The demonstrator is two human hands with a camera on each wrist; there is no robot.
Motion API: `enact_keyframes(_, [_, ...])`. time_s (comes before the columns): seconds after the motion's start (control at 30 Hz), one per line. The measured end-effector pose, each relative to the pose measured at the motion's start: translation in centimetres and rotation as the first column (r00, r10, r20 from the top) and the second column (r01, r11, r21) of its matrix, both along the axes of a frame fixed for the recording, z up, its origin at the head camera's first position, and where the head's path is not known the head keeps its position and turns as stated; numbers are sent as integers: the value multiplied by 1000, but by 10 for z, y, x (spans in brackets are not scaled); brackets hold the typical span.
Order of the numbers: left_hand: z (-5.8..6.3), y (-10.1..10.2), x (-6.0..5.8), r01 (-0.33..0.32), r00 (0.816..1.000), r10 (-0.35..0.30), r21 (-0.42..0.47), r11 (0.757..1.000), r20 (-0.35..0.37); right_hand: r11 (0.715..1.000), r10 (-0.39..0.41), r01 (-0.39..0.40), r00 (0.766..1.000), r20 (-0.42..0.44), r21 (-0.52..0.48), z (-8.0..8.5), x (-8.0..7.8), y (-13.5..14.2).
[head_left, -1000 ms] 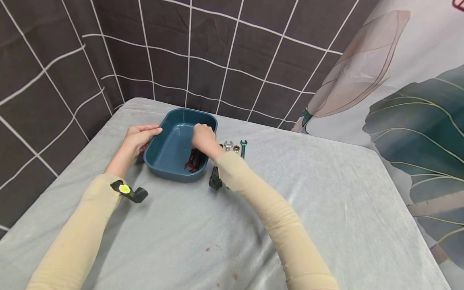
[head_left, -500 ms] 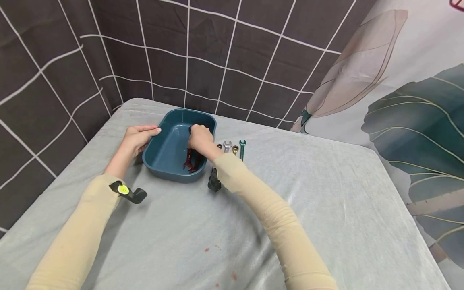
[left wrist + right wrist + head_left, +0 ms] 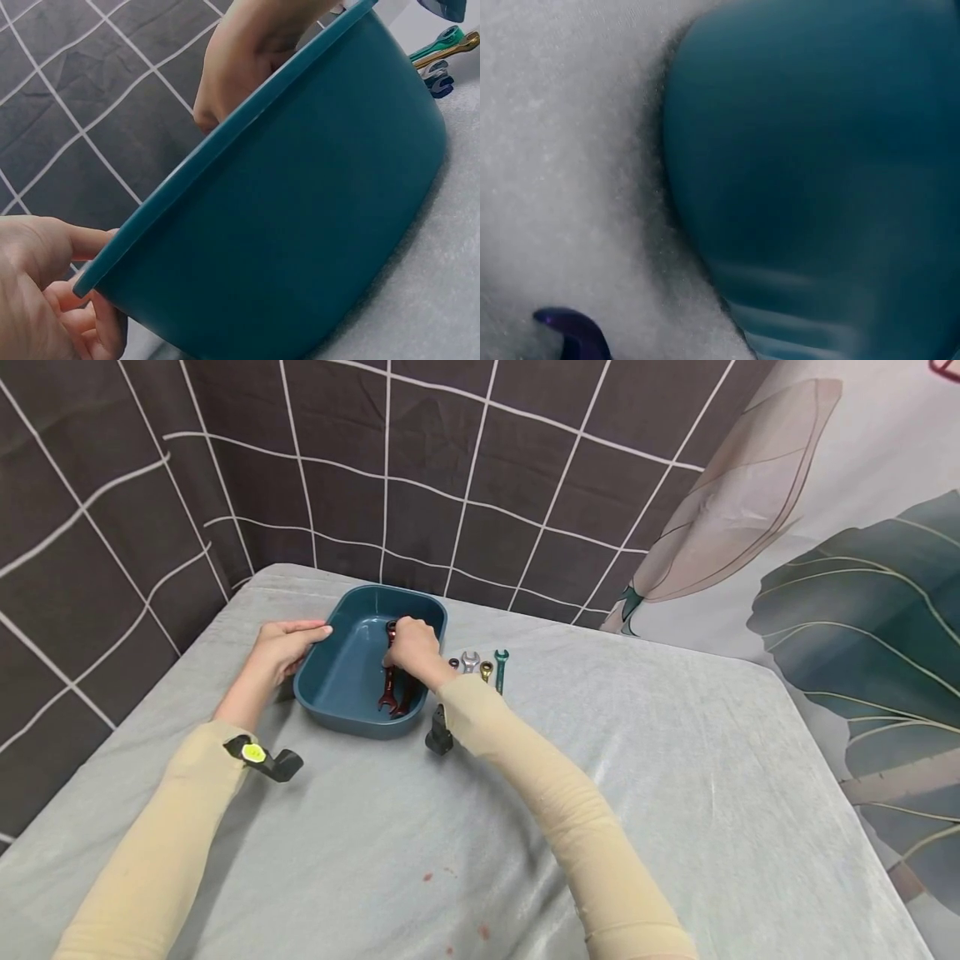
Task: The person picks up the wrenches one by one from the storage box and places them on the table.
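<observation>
A blue-teal plastic basin [image 3: 348, 672] sits near the far left of the cloth-covered table. My left hand [image 3: 281, 647] grips its left rim, thumb on top and fingers below; the left wrist view shows this hand [image 3: 45, 292] at the rim close up. Inside the basin, my right hand [image 3: 415, 647] has curled fingers and holds a dark red wrench [image 3: 388, 685] at its shaft; the fingertips are partly hidden. Next to it lies a second dark red wrench [image 3: 406, 697], partly under the hand. The right wrist view shows only the basin's outer wall [image 3: 802, 150].
Right of the basin lie a silver wrench [image 3: 470, 661], a gold wrench [image 3: 487, 670], a green wrench [image 3: 501, 668] and a dark purple-blue one [image 3: 577, 334]. Grey cloth [image 3: 675, 760] covers the table. A dark grid-patterned curtain [image 3: 450, 468] hangs behind.
My right hand has shifted slightly left inside the basin. The red wrench has turned straighter with it, and its ring end now shows beside the hand. My left hand stays on the rim.
</observation>
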State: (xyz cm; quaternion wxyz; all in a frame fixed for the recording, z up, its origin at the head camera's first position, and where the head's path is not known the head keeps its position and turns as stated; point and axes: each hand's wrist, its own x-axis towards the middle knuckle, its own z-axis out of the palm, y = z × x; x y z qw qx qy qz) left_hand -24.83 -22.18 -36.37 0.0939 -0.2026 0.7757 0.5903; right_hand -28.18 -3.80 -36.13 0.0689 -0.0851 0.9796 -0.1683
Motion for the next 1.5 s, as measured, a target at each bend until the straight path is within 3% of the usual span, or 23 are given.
enact_keyframes(0.33, [1,0,1,1,1000,-1,-8,1000,3,999,-44,44,998,42,14,-5,-6,-4])
enact_keyframes(0.97, [2,1,3,7,1000,-7,-19,1000,4,990,-19,31,996,89,-140,-8,-1,1])
enact_keyframes(1.5, [3,1,2,13,1000,-13,-8,1000,4,967,-74,111,984,164,-229,-8,0,0])
